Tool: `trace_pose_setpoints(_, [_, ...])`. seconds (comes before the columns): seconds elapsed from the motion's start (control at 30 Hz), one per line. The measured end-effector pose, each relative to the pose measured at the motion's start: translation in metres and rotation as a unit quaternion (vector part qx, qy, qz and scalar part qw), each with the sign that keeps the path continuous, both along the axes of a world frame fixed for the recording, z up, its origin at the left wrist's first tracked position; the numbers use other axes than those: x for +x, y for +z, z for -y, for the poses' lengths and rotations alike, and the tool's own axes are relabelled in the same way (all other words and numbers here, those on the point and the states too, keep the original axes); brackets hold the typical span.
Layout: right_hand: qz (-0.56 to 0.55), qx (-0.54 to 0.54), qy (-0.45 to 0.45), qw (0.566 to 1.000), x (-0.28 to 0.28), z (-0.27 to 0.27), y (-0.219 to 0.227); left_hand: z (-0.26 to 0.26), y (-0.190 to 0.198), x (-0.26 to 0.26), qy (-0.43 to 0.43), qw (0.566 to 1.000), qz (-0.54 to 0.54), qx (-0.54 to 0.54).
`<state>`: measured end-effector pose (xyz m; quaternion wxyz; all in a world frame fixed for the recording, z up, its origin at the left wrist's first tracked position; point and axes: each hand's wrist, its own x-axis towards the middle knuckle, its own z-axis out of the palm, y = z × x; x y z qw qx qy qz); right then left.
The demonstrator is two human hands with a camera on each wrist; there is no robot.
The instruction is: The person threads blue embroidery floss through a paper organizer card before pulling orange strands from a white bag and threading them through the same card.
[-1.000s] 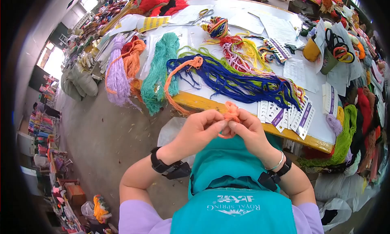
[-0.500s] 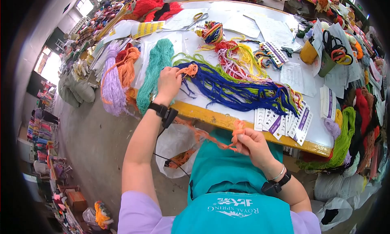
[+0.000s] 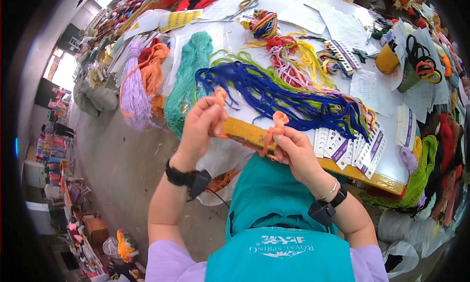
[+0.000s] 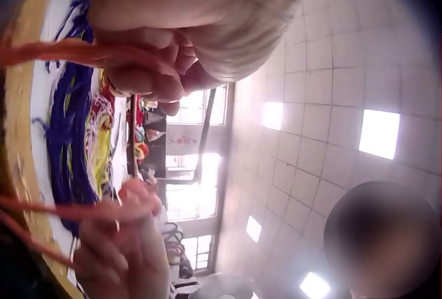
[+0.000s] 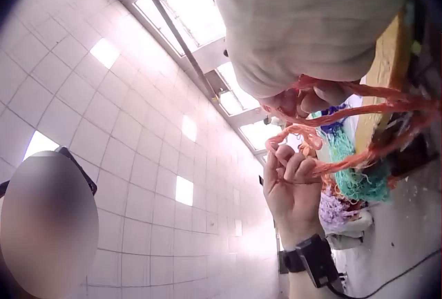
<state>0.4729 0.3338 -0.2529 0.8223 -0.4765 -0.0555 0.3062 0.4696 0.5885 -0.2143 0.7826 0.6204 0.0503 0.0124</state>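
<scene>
Between thumb and fingers my left hand (image 3: 201, 125) pinches one end of a strand of orange yarn (image 3: 221, 94), whose tip pokes up above the fingers. My right hand (image 3: 299, 152) grips another part of the orange yarn, with a small loop (image 3: 280, 119) standing above its thumb. Both hands are apart, in front of the table's yellow edge (image 3: 240, 130). In the right wrist view, orange strands (image 5: 373, 110) hang from both hands and draw together to one side. Blue yarn (image 3: 289, 93) lies on the table just beyond the hands, and a teal hank (image 3: 191, 76) is close to the left hand.
Lilac yarn (image 3: 132, 86) and an orange hank (image 3: 155, 67) lie at the left. Punched cards (image 3: 364, 150) overlap at the table's front right. Further back are scissors (image 3: 245, 7), papers (image 3: 342, 30) and multicoloured yarn (image 3: 264, 25). A plastic bag (image 3: 215, 155) hangs below the edge.
The hands were together at the orange yarn, then the left reached to the orange end on the blue yarn. It has now lifted that end and come back towards the right hand.
</scene>
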Motion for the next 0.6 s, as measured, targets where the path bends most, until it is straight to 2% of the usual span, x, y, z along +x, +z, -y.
trace_pose_setpoints(0.03, [0.001,0.018,0.012,1.000,0.003,-0.008,0.002,0.010,0.004,-0.016,-0.016,1.000,0.000,-0.015])
trace_pose_setpoints(0.13, [-0.068,0.049,0.052,0.995,-0.002,-0.027,0.013,0.041,0.005,-0.055,-0.049,0.994,0.023,0.095])
trace_pose_setpoints(0.2, [-0.094,0.073,0.095,0.988,-0.007,-0.030,0.005,0.055,-0.013,-0.072,-0.076,0.976,0.056,0.195])
trace_pose_setpoints(0.23, [-0.074,0.055,0.077,0.993,-0.012,-0.030,0.003,0.059,-0.024,-0.081,-0.089,0.963,0.071,0.243])
trace_pose_setpoints(0.27, [-0.054,0.036,0.059,0.996,-0.017,-0.032,0.001,0.058,-0.033,-0.088,-0.092,0.973,0.019,0.213])
trace_pose_setpoints(0.33, [-0.029,-0.007,0.026,0.999,-0.025,-0.036,0.013,0.050,-0.041,-0.093,-0.057,0.965,0.044,0.254])
trace_pose_setpoints(0.37, [0.040,-0.018,0.012,0.999,-0.025,-0.038,0.016,0.047,-0.047,-0.095,-0.040,0.959,0.053,0.275])
trace_pose_setpoints(0.43, [0.140,-0.065,0.043,0.987,-0.017,-0.041,0.029,0.059,-0.045,-0.090,0.019,0.955,0.138,0.261])
trace_pose_setpoints(0.47, [0.176,-0.031,0.036,0.983,-0.014,-0.050,0.033,0.062,-0.043,-0.088,0.049,0.948,0.182,0.256])
trace_pose_setpoints(0.5, [0.213,0.004,0.027,0.977,-0.014,-0.060,0.039,0.057,-0.043,-0.087,0.021,0.960,0.160,0.227])
trace_pose_setpoints(0.57, [0.220,0.025,0.086,0.971,-0.018,-0.069,0.062,0.047,-0.043,-0.086,-0.036,0.978,0.123,0.167])
trace_pose_setpoints(0.6, [0.223,0.033,0.112,0.968,-0.021,-0.075,0.068,0.046,-0.041,-0.090,-0.022,0.965,0.151,0.215])
